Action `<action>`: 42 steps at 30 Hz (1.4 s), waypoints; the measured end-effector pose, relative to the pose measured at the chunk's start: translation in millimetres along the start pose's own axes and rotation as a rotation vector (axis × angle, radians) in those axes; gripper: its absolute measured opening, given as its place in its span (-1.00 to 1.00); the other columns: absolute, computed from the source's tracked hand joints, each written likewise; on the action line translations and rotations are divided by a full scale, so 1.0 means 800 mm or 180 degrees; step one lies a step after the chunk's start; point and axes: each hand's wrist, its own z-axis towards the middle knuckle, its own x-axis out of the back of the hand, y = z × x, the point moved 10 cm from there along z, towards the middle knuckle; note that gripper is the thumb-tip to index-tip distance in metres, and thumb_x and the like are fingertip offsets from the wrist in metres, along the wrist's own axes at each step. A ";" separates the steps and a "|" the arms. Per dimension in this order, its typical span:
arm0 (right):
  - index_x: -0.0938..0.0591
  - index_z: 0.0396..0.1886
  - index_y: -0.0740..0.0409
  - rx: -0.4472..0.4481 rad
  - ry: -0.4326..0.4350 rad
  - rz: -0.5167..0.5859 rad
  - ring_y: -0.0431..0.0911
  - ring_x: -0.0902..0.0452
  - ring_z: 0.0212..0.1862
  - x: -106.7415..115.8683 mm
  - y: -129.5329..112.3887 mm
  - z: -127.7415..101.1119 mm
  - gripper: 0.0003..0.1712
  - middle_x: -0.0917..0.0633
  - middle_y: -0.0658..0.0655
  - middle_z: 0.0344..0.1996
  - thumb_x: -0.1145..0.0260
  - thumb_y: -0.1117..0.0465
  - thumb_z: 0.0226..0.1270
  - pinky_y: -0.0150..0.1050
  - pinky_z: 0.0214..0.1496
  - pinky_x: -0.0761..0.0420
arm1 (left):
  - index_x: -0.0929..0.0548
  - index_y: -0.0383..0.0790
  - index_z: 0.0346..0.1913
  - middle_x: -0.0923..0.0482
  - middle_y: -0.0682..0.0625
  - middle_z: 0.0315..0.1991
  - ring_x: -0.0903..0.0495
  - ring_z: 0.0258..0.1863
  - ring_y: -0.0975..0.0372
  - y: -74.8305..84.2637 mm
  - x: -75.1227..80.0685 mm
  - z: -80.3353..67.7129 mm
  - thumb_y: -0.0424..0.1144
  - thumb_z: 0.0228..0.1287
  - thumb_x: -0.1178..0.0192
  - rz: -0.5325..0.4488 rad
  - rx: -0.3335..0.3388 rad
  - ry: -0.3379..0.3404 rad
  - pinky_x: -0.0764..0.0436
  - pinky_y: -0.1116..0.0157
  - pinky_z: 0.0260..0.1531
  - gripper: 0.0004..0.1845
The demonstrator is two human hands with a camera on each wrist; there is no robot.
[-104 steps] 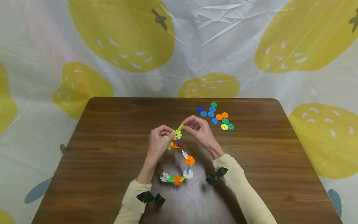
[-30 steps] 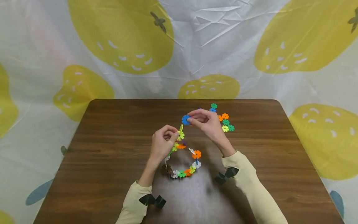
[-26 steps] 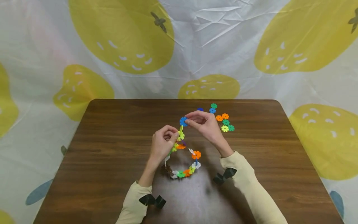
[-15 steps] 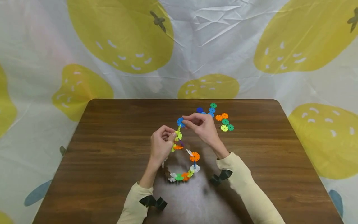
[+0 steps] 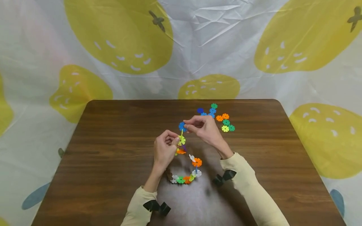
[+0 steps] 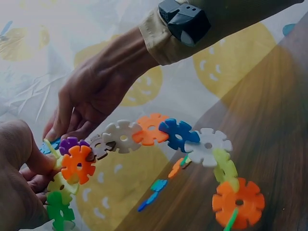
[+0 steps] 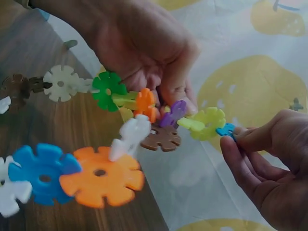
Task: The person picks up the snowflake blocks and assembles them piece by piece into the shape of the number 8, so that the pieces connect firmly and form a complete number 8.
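Observation:
My left hand pinches a yellow-green interlocking disc near the upper end of a chain of notched, flower-shaped discs. At that end stands another yellow-green disc, seen in the right wrist view. Its edge meets a blue interlocking disc, which my right hand pinches between thumb and fingers. How deep the slots engage is hidden. From my left hand the chain curves round in a loop of orange, white, green, brown and purple discs. A white disc ends its other side, beside an orange disc.
Loose blue, green, orange and yellow-green discs lie at the back right of the brown wooden table, partly behind my right hand. A patterned cloth hangs behind the table's far edge. Each sleeve carries a black wrist camera.
Earlier my right hand held a yellow-green disc at the chain's end. Since then it has taken a blue disc and brought it down and left against that disc. My left hand keeps its grip.

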 end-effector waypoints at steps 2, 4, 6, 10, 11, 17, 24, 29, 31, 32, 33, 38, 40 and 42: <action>-0.78 -0.24 0.32 -0.0008 -0.0023 -0.0015 -0.12 -0.77 -0.38 0.001 0.000 0.000 -0.91 -0.80 0.31 -0.14 -0.41 0.37 0.33 -0.20 -0.24 -0.78 | -0.67 -0.38 -0.38 -0.70 -0.24 -0.52 -0.65 -0.53 0.20 0.000 0.000 0.000 -0.54 0.19 -0.31 -0.0013 -0.0007 0.0030 -0.58 0.51 -0.48 -0.94; -0.78 -0.24 0.32 -0.0011 -0.0042 -0.0040 -0.12 -0.77 -0.38 0.001 0.000 0.001 -0.91 -0.79 0.31 -0.14 -0.41 0.37 0.33 -0.21 -0.24 -0.78 | -0.68 -0.37 -0.38 -0.71 -0.24 -0.51 -0.66 -0.51 0.18 0.000 0.000 -0.001 -0.54 0.19 -0.32 -0.0012 -0.0020 0.0067 -0.57 0.52 -0.46 -0.94; -0.78 -0.25 0.33 -0.0007 -0.0063 -0.0045 -0.13 -0.76 -0.38 0.001 -0.001 0.001 -0.91 -0.79 0.32 -0.14 -0.40 0.38 0.33 -0.21 -0.25 -0.78 | -0.68 -0.37 -0.38 -0.72 -0.24 -0.50 -0.67 -0.50 0.17 0.001 0.001 -0.002 -0.54 0.19 -0.32 -0.0026 -0.0029 0.0092 -0.57 0.51 -0.45 -0.94; -0.77 -0.27 0.33 0.0003 -0.0113 -0.0022 -0.11 -0.77 -0.38 0.001 -0.004 0.002 -0.93 -0.79 0.31 -0.15 -0.39 0.40 0.32 -0.19 -0.25 -0.78 | -0.68 -0.36 -0.39 -0.71 -0.23 -0.50 -0.65 -0.50 0.20 0.002 0.001 -0.003 -0.54 0.20 -0.31 -0.0023 -0.0052 0.0112 -0.56 0.51 -0.45 -0.93; -0.77 -0.27 0.33 0.0009 -0.0129 -0.0024 -0.10 -0.77 -0.38 0.001 -0.004 0.002 -0.93 -0.79 0.31 -0.16 -0.39 0.40 0.32 -0.19 -0.25 -0.78 | -0.68 -0.36 -0.39 -0.71 -0.23 -0.51 -0.64 -0.51 0.21 0.003 0.001 -0.003 -0.54 0.19 -0.31 -0.0024 -0.0061 0.0118 -0.56 0.51 -0.46 -0.93; -0.76 -0.28 0.36 0.0049 -0.0084 -0.0006 -0.12 -0.75 -0.41 0.000 -0.002 0.001 -0.93 -0.79 0.33 -0.16 -0.39 0.40 0.33 -0.20 -0.27 -0.77 | -0.68 -0.35 -0.40 -0.68 -0.20 -0.55 -0.59 -0.56 0.29 0.012 0.009 0.000 -0.55 0.17 -0.31 0.0045 -0.0172 0.0191 -0.53 0.52 -0.49 -0.92; -0.76 -0.11 0.26 0.0083 0.0044 0.0132 -0.07 -0.75 -0.37 -0.006 0.008 0.000 -0.83 -0.79 0.28 -0.14 -0.34 0.29 0.43 -0.18 -0.22 -0.77 | -0.68 -0.36 -0.34 -0.70 -0.20 -0.51 -0.64 -0.53 0.28 0.015 0.002 0.002 -0.48 0.22 -0.32 0.0106 -0.0076 -0.0168 -0.58 0.47 -0.48 -0.98; -0.76 -0.04 0.18 -0.0082 -0.0159 0.0189 0.04 -0.74 -0.36 -0.009 0.009 0.002 -0.80 -0.78 0.28 -0.29 -0.34 0.24 0.44 -0.16 -0.23 -0.77 | -0.65 -0.47 -0.25 -0.69 -0.32 -0.47 -0.63 -0.49 0.32 0.015 -0.009 0.004 -0.46 0.28 -0.28 -0.0116 -0.0073 -0.0708 -0.59 0.50 -0.40 -0.92; -0.74 -0.04 0.23 -0.0124 -0.0223 0.0295 0.10 -0.75 -0.35 -0.009 0.008 0.005 -0.80 -0.79 0.28 -0.28 -0.34 0.27 0.43 -0.13 -0.22 -0.78 | -0.64 -0.47 -0.22 -0.69 -0.33 -0.45 -0.60 -0.50 0.34 0.018 -0.008 0.008 -0.42 0.35 -0.26 -0.0140 -0.0120 -0.0795 -0.59 0.49 -0.41 -0.89; -0.73 -0.04 0.25 -0.0149 -0.0250 0.0350 0.10 -0.75 -0.35 -0.010 0.008 0.007 -0.80 -0.79 0.26 -0.30 -0.34 0.28 0.42 -0.12 -0.22 -0.78 | -0.65 -0.46 -0.22 -0.70 -0.32 -0.44 -0.60 -0.50 0.36 0.019 -0.007 0.011 -0.38 0.39 -0.24 -0.0126 -0.0130 -0.0793 -0.58 0.48 -0.41 -0.87; -0.72 -0.05 0.28 -0.0176 -0.0278 0.0399 0.11 -0.75 -0.36 -0.011 0.008 0.008 -0.81 -0.80 0.25 -0.30 -0.34 0.30 0.42 -0.09 -0.21 -0.78 | -0.65 -0.45 -0.21 -0.70 -0.30 -0.44 -0.60 -0.50 0.36 0.021 -0.006 0.014 -0.35 0.42 -0.23 -0.0099 -0.0158 -0.0764 -0.58 0.47 -0.42 -0.85; -0.68 -0.10 0.34 -0.0293 -0.0357 0.0558 0.04 -0.76 -0.39 -0.020 0.008 0.010 -0.81 -0.76 0.42 -0.30 -0.36 0.30 0.40 -0.01 -0.18 -0.78 | -0.67 -0.40 -0.22 -0.68 -0.25 -0.42 -0.64 -0.49 0.21 0.033 0.000 0.028 -0.28 0.43 -0.25 -0.0021 -0.0257 -0.0528 -0.58 0.46 -0.47 -0.81; -0.68 -0.13 0.32 -0.0325 -0.0348 0.0585 0.13 -0.76 -0.36 -0.021 0.009 0.008 -0.82 -0.75 0.45 -0.28 -0.37 0.27 0.40 0.02 -0.15 -0.77 | -0.67 -0.42 -0.23 -0.67 -0.29 -0.42 -0.65 -0.50 0.17 0.034 -0.001 0.031 -0.31 0.42 -0.26 -0.0068 -0.0240 -0.0499 -0.61 0.46 -0.49 -0.83; -0.68 -0.13 0.31 -0.0347 -0.0349 0.0610 0.24 -0.74 -0.31 -0.022 0.013 0.007 -0.81 -0.76 0.44 -0.29 -0.36 0.24 0.42 0.05 -0.11 -0.76 | -0.66 -0.46 -0.24 -0.67 -0.33 -0.42 -0.66 -0.52 0.17 0.031 -0.001 0.032 -0.36 0.40 -0.26 -0.0161 -0.0165 -0.0470 -0.67 0.41 -0.48 -0.84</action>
